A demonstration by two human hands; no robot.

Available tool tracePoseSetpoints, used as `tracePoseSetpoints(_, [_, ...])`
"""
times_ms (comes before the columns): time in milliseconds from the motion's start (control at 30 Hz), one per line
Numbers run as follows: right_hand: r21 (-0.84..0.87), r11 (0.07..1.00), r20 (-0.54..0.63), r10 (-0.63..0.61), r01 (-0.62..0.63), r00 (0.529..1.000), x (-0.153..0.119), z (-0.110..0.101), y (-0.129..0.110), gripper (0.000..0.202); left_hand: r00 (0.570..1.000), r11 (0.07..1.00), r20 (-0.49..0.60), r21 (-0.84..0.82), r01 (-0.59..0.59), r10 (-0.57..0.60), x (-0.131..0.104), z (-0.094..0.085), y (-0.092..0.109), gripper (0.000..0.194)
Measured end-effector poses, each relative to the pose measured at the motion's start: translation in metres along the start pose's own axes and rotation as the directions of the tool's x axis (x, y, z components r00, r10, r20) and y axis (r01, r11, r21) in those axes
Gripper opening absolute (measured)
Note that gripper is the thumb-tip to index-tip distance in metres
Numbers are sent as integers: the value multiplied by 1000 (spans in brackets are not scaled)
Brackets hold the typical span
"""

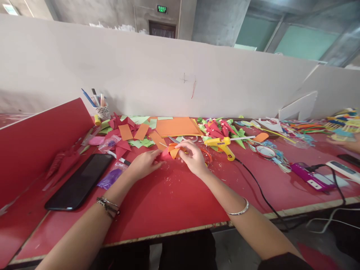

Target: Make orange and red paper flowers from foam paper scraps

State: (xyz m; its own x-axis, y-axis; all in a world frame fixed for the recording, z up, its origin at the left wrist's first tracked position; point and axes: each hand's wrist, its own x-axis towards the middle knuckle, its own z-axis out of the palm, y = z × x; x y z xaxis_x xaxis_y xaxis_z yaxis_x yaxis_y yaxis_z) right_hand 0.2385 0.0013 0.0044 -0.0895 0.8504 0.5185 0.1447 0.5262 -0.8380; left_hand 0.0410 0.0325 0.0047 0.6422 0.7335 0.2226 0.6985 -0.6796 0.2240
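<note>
Both hands closed on a red-and-orange folded paper piece (170, 153) above the red table (174, 202).
Left hand (144, 164) enters from lower left, fingers against the red side; right hand (193, 156) angles in from lower right, thumb and fingers pinching the orange side, the hands near each other with the piece between. Beyond them lie orange sheets (177, 126), with loose red paper pieces (123, 148) toward the left. A yellow glue gun (223, 144) lies just beside the right hand, its black cord (257, 186) running past the right forearm. A phone (80, 182) lies left of the left forearm.
</note>
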Motion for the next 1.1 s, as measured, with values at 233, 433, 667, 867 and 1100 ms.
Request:
tracePoseSetpoints(233, [-51,998,-21,-35,34,999,1,0,-5,12,1000,999,7,31,-13,13,0,-2,2,14])
tracePoseSetpoints(433, [-140,988,-57,-71,63,996,0,1,-5,11,1000,995,20,99,-12,10,0,-3,6,13])
tracePoseSetpoints(667, [-111,994,-40,17,-21,999,-2,2,-6,18,998,990,39,135,-46,42,-1,-5,7,12])
tracePoseSetpoints(867, [-97,995,-33,-6,3,999,-2,1,-6,22,998,980,48,192,-60,51,-1,-7,7,15])
tracePoseSetpoints(1100, [-94,996,-25,-9,7,1000,0,0,-3,10,995,964,38,249,-95,89,-2,-15,9,11])
